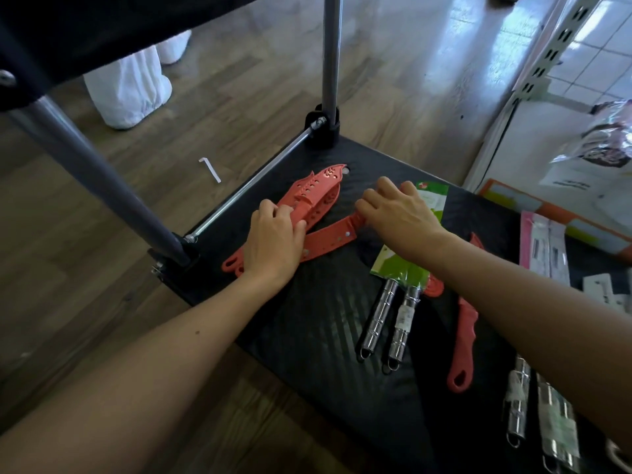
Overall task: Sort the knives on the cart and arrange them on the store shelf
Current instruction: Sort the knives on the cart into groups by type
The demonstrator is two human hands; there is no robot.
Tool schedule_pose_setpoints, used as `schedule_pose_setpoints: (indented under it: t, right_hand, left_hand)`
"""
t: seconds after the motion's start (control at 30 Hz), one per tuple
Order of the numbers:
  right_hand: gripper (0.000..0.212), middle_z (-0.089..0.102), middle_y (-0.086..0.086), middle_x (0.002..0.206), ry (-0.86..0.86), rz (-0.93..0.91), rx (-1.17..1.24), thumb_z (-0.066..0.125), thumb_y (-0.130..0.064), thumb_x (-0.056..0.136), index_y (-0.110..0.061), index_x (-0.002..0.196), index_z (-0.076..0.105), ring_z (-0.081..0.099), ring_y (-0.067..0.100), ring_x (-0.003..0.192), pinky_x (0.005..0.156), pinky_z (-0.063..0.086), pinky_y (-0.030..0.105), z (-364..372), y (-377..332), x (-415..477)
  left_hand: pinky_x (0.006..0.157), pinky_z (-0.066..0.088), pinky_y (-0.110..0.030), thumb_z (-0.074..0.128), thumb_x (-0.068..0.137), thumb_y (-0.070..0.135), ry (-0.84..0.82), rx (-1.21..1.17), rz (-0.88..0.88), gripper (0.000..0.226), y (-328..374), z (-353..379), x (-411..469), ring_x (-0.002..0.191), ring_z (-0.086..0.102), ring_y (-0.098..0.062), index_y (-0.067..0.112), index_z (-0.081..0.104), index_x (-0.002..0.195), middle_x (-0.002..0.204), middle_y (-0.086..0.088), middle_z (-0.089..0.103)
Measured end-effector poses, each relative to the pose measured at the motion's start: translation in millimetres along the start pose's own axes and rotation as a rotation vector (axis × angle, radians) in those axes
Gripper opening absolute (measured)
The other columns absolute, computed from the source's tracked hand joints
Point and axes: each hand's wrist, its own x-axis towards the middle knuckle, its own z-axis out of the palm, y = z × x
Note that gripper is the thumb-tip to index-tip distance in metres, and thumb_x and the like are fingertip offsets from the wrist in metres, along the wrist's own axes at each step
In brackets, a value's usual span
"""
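Note:
On the black cart deck (321, 330) lies a small pile of red plastic knives (316, 191) with perforated blades. My left hand (273, 237) rests on that pile, fingers curled over the knives. My right hand (398, 213) presses down on another red knife (333, 239) and on green-packaged knives with steel handles (393, 313). One more red knife (463, 340) lies by itself to the right, under my right forearm. Further steel-handled knives (540, 422) sit at the lower right.
Cart posts (330, 56) and a side rail (253, 186) frame the deck's far edge. A white store shelf upright (554, 46) stands at the right with bagged goods (595, 159) and flat packages (547, 248). A person's white trouser legs (130, 87) stand beyond on the wooden floor.

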Motion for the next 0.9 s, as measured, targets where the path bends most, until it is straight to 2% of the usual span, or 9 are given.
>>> schedule_pose_setpoints:
  t: [0.1,0.27,0.37,0.43,0.5,0.63,0.73,0.83,0.9]
  right_hand:
    - [0.03,0.065,0.004,0.077,0.035,-0.051,-0.034,0.077,-0.013,0.051,-0.011,0.079,0.066,0.056,0.025,0.084,0.058,0.048,0.028,-7.1,3.4,-7.0]
    - [0.03,0.063,0.012,0.084,0.002,-0.049,0.08,0.076,-0.007,0.061,-0.004,0.087,0.061,0.06,0.03,0.078,0.062,0.053,0.036,-11.1,15.8,-29.2]
    - [0.027,0.057,0.012,0.106,-0.074,0.05,0.116,0.065,-0.015,0.081,-0.005,0.103,0.055,0.055,0.029,0.101,0.079,0.049,0.037,-15.6,29.5,-48.5]
    - [0.026,0.051,0.011,0.118,-0.147,0.187,0.224,0.051,-0.02,0.091,-0.006,0.113,0.048,0.048,0.027,0.113,0.085,0.045,0.035,-21.1,37.3,-62.5]
    - [0.028,0.052,0.013,0.118,-0.174,0.366,0.356,0.047,-0.023,0.093,-0.004,0.113,0.048,0.05,0.03,0.112,0.083,0.043,0.037,-23.7,41.0,-73.6]
    - [0.027,0.058,0.012,0.085,-0.253,0.744,0.72,0.053,-0.029,0.09,-0.003,0.091,0.059,0.059,0.028,0.08,0.061,0.041,0.03,-26.3,47.8,-89.8]
    - [0.029,0.053,0.006,0.065,-0.315,0.946,0.978,0.057,-0.03,0.088,-0.006,0.074,0.059,0.053,0.019,0.059,0.05,0.04,0.026,-29.0,48.5,-101.5]
    - [0.028,0.055,0.008,0.071,-0.328,1.107,1.153,0.058,-0.033,0.088,-0.006,0.081,0.059,0.051,0.017,0.057,0.049,0.04,0.025,-28.2,44.3,-115.5]
    - [0.028,0.059,0.011,0.078,-0.295,1.206,1.251,0.058,-0.032,0.088,-0.005,0.082,0.059,0.057,0.022,0.065,0.053,0.046,0.028,-24.4,40.3,-124.4]
  left_hand:
    - [0.093,0.037,-0.032,0.046,0.094,0.028,0.028,-0.043,-0.003,0.039,12.0,-2.3,-3.2,0.112,0.045,-0.026,0.004,0.05,0.125,0.119,-0.012,0.046]
    - [0.096,0.035,-0.03,0.046,0.094,0.027,0.029,-0.127,-0.016,0.037,34.9,-1.1,-13.8,0.113,0.045,-0.026,0.004,0.051,0.122,0.121,-0.013,0.047]
    - [0.097,0.035,-0.031,0.045,0.094,0.028,0.019,-0.168,-0.039,0.037,49.2,1.1,-20.5,0.115,0.045,-0.025,0.004,0.051,0.122,0.123,-0.012,0.046]
    - [0.095,0.036,-0.031,0.045,0.094,0.028,0.015,-0.194,-0.056,0.036,59.2,2.7,-22.3,0.115,0.046,-0.025,0.004,0.052,0.12,0.123,-0.012,0.046]
    - [0.094,0.037,-0.032,0.045,0.094,0.028,0.008,-0.225,-0.073,0.034,69.8,4.4,-23.1,0.114,0.047,-0.026,0.004,0.054,0.117,0.122,-0.011,0.046]
    - [0.09,0.034,-0.028,0.045,0.094,0.027,-0.046,-0.276,-0.105,0.026,92.2,13.1,-29.8,0.11,0.046,-0.024,0.007,0.057,0.106,0.119,-0.011,0.047]
    - [0.089,0.038,-0.033,0.045,0.094,0.028,-0.108,-0.271,-0.103,0.029,107.9,21.7,-37.6,0.106,0.051,-0.028,0.006,0.057,0.108,0.12,-0.013,0.046]
    - [0.084,0.04,-0.032,0.045,0.094,0.031,-0.163,-0.247,-0.099,0.031,120.9,27.6,-45.5,0.1,0.053,-0.025,0.007,0.056,0.11,0.119,-0.011,0.046]
    - [0.086,0.045,-0.036,0.045,0.094,0.032,-0.186,-0.242,-0.086,0.031,128.7,31.0,-52.0,0.1,0.054,-0.026,0.007,0.056,0.111,0.12,-0.01,0.046]
